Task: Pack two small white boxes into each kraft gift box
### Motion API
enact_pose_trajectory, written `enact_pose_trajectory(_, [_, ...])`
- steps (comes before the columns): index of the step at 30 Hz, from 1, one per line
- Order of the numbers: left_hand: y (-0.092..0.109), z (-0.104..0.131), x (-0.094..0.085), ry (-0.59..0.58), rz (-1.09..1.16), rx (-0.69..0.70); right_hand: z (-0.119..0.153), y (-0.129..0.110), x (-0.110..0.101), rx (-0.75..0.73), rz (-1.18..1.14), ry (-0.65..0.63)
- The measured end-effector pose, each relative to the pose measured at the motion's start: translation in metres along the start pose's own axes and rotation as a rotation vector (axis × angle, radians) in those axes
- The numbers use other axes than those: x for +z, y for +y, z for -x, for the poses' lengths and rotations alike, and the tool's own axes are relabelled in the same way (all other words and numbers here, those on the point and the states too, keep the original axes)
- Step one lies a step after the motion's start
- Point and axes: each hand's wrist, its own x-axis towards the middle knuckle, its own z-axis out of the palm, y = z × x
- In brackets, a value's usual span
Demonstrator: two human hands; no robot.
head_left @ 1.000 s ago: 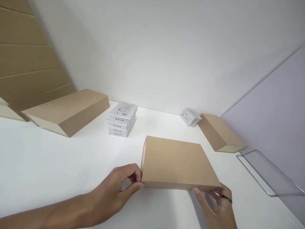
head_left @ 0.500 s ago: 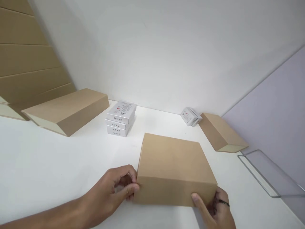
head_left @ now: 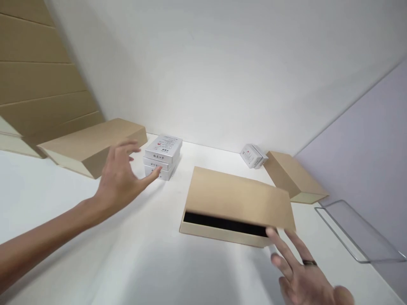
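Note:
A brown cardboard box (head_left: 235, 190) lies in front of me, its lid partly raised. Through the gap along the near side I see a dark interior (head_left: 225, 223). My right hand (head_left: 300, 269), with a dark ring on one finger, is at the lid's near right corner. Its fingers are spread and somewhat blurred, the tips at or just under the lid edge. My left hand (head_left: 122, 173) is in the air with thumb and fingers wide apart, holding nothing. Just beyond its thumb is a stack of small silver-white printed boxes (head_left: 163, 148).
Another brown box (head_left: 92, 144) lies at left, beside a tall pile of brown boxes (head_left: 34, 80). Far right, small silver-white boxes (head_left: 252, 156) lean against a brown box (head_left: 294, 176). A metal wire frame (head_left: 346, 233) stands at the right edge of the white table (head_left: 152, 262).
My left hand has left the box and moved up and left, opening beside the silver-white stack. The lid has lifted along its near side, and my right hand has turned with fingers spread.

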Motion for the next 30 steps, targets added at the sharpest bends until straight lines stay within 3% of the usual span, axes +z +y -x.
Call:
enact_pose_trajectory(2, [-0.006, -0.016, 0.010, -0.006, 0.017, -0.096, -0.003, -0.002, 0.013, -0.235, 0.104, 0.002])
enact_pose_trajectory(5, [-0.008, -0.025, 0.025, -0.103, 0.080, -0.228, 0.000, -0.004, 0.041, -0.644, 0.427, 0.172])
enact_pose_trajectory(7, [-0.006, -0.026, 0.034, -0.120, 0.092, -0.246, 0.000, 0.000, 0.054, -0.802, 0.668, 0.267])
enact_pose_trajectory(10, [-0.003, -0.028, 0.042, -0.083, 0.099, -0.289, -0.004, 0.013, 0.056, -0.832, 0.960, 0.207])
enact_pose_trajectory(13, [-0.002, -0.035, 0.034, 0.008, 0.139, -0.283, -0.010, 0.027, 0.044, -0.867, 1.090, 0.166])
enact_pose_trajectory(15, [0.006, -0.041, 0.021, 0.082, 0.210, -0.171, -0.013, 0.033, 0.036, -0.911, 1.092, 0.170])
enact_pose_trajectory(17, [0.024, -0.046, 0.008, 0.094, 0.307, 0.039, -0.014, 0.035, 0.032, -0.927, 1.072, 0.163])
enact_pose_trajectory(19, [0.053, -0.046, 0.001, -0.073, 0.404, 0.297, -0.014, 0.035, 0.032, -0.929, 1.076, 0.155])
enact_pose_trajectory(21, [0.087, -0.042, 0.004, -0.420, 0.425, 0.559, -0.013, 0.035, 0.037, -0.944, 1.116, 0.155])
enact_pose_trajectory(23, [0.117, -0.035, 0.015, -0.708, 0.294, 0.801, -0.011, 0.034, 0.044, -0.934, 1.161, 0.193])
enact_pose_trajectory(25, [0.138, -0.029, 0.030, -0.880, 0.156, 0.937, -0.009, 0.034, 0.048, -0.927, 1.180, 0.220])
enact_pose_trajectory(27, [0.146, -0.025, 0.045, -1.052, 0.101, 0.875, -0.008, 0.033, 0.050, -0.951, 1.187, 0.206])
enact_pose_trajectory(30, [0.145, -0.023, 0.060, -1.279, 0.121, 0.568, -0.009, 0.032, 0.048, -0.982, 1.198, 0.173])
